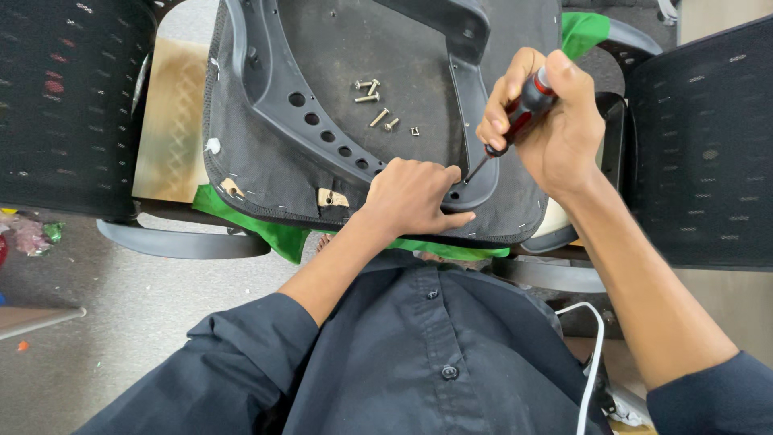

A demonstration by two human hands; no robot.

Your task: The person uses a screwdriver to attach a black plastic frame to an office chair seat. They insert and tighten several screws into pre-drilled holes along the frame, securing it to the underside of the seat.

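An upturned chair seat (403, 48) with black fabric underside lies in front of me. A grey plastic armrest bracket (282, 97) with a row of round holes curves across it. My right hand (547, 121) grips a red and black screwdriver (519, 113), its tip set into the bracket's foot near the seat's front edge. My left hand (415, 197) presses flat on that foot right beside the tip, fingers curled. Several loose silver screws (374, 101) lie on the fabric in the middle of the seat.
Black mesh chair backs stand at the left (64, 105) and right (700, 145). Green fabric (274, 234) hangs from under the seat's front edge. A white cable (592, 354) runs by my right side. Small litter lies on the grey floor (121, 306) at left.
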